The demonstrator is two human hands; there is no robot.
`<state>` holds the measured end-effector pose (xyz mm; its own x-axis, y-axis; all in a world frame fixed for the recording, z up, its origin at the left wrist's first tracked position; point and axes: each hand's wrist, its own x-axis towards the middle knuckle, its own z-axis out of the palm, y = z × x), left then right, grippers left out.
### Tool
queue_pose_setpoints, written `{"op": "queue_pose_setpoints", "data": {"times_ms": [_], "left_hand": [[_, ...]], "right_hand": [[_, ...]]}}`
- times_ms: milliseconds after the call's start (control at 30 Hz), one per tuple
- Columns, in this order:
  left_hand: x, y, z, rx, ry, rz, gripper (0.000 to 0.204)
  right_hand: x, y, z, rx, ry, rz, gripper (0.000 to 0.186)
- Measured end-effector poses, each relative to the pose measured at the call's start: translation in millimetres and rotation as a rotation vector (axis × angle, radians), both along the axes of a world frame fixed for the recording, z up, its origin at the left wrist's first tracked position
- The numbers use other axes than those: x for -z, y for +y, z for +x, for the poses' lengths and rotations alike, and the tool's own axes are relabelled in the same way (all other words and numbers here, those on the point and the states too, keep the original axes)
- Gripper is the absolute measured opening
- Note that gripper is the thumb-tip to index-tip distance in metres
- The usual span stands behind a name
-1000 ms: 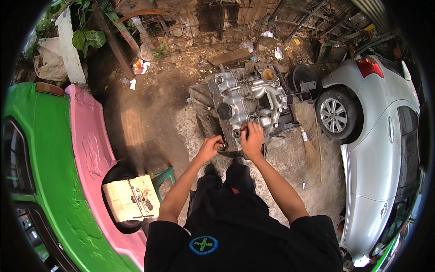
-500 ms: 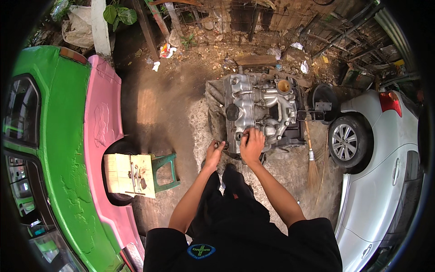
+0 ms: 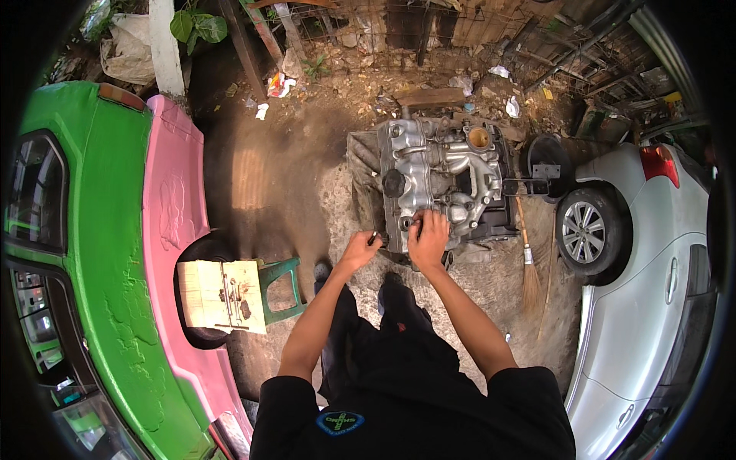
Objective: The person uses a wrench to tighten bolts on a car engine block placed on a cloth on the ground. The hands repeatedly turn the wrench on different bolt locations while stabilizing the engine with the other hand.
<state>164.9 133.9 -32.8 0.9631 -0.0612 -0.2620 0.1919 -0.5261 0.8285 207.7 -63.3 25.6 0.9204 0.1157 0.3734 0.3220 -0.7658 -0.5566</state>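
A silver-grey car engine [image 3: 414, 180] sits on the ground in front of me, with a black round cap on its left side. My left hand [image 3: 359, 251] is off the engine's near left corner, fingers pinched on a small dark piece [image 3: 373, 238] whose kind I cannot make out. On the near end of the engine's top lies my right hand [image 3: 429, 239]. Its fingers are curled down by the round opening there, and what they grip, if anything, is hidden beneath them.
To the left, a green stool [image 3: 282, 290] stands by cardboard [image 3: 201, 295] bearing several metal tools, beside a green and pink car [image 3: 175, 192]. At right are a silver car [image 3: 636, 268], a broom [image 3: 530, 287] and a black basin [image 3: 550, 153]. A wooden plank [image 3: 429, 97] lies behind the engine.
My left hand has turned and shifted slightly left and up, showing the dark piece. My left foot has moved out to the left. The right hand stays at the engine.
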Motion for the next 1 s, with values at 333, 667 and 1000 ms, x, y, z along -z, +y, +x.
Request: {"op": "queue_pose_setpoints", "data": {"times_ms": [333,667,1000], "left_hand": [[7,7,-10,-0.254,0.110,-0.684,0.020],[31,19,6,-0.187,0.526,-1.136,0.007],[37,-5,7,-0.303,0.506,-1.191,0.003]], "right_hand": [[-2,4,-2,0.029,-0.029,0.022,0.011],[3,1,0,0.027,0.003,-0.005,0.017],[1,4,-1,0.036,-0.019,-0.033,0.012]]}}
